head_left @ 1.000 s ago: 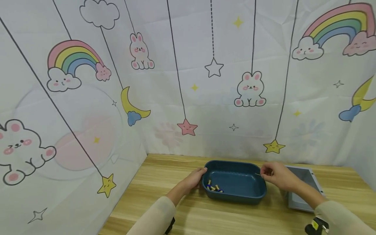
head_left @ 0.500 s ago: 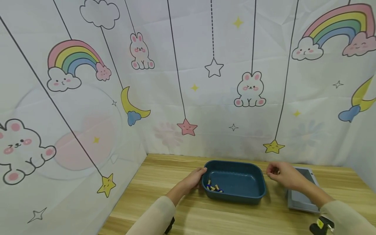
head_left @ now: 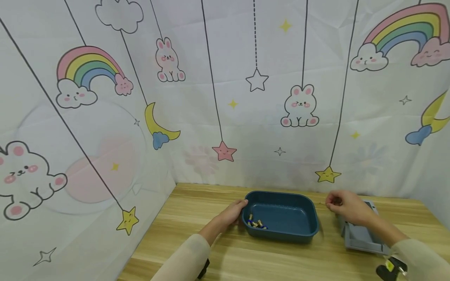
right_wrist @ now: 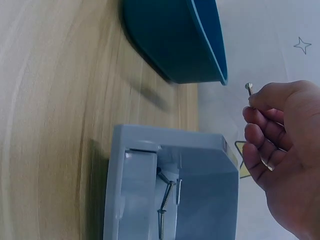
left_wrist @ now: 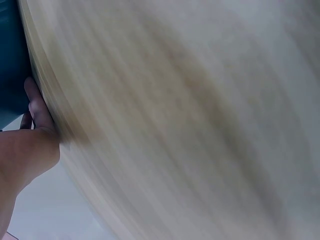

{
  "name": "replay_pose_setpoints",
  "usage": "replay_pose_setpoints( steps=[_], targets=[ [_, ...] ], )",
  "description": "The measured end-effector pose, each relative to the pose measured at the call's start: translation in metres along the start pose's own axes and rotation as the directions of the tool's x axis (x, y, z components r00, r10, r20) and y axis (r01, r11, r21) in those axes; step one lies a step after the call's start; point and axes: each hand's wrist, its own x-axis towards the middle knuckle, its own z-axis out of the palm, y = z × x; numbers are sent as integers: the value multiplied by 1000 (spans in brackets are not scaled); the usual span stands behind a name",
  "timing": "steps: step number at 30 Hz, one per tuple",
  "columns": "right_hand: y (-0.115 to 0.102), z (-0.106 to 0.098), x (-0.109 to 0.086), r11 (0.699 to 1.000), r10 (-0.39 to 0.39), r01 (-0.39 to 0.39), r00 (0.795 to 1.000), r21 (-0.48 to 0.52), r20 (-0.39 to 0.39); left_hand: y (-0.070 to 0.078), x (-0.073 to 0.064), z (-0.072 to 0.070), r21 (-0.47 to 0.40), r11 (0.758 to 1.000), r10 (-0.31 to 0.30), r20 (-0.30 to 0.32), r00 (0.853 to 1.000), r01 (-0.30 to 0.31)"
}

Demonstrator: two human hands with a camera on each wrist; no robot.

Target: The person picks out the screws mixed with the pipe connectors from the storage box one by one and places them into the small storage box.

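My right hand pinches a small metal screw between thumb and forefinger, its head sticking out past the fingertips. That hand hovers over the far end of a grey box. Several screws lie in the box's narrow compartment in the right wrist view. My left hand grips the left end of a dark blue rectangular bin, with a fingertip at the rim. Small gold-and-blue pieces sit in the bin's near left corner; their exact kind is too small to tell.
Both containers stand on a wood-grain table, the bin left of the grey box with a gap between. A white printed cloth hangs close behind and along the left side.
My right hand, still pinching the screw, has moved right from the bin's right rim to above the grey box. The left hand and bin have stayed put.
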Motion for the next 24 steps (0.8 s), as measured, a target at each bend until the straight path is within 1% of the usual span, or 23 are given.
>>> replay_pose_setpoints(
  steps=[2,7,10,15,19,24],
  targets=[
    [2,-1,-1,1000,11,-11,1000,4,-13,0,0,0,7,1000,1,-3,1000,-1],
    [9,-7,-2,1000,8,-9,998,-4,-54,2,-2,0,6,1000,-9,-8,1000,9],
    [12,-10,-4,1000,11,-12,998,-17,-57,3,-2,0,4,1000,-11,-7,1000,12],
    [19,-15,-8,999,19,-20,998,-24,-59,3,0,0,-5,1000,2,5,1000,-2],
    [23,-17,-10,998,40,-43,997,-37,-59,3,0,0,-19,1000,4,16,1000,-4],
    [29,-18,-12,997,56,-61,995,-55,-86,1,0,0,-20,1000,-4,17,1000,4]
  ],
)
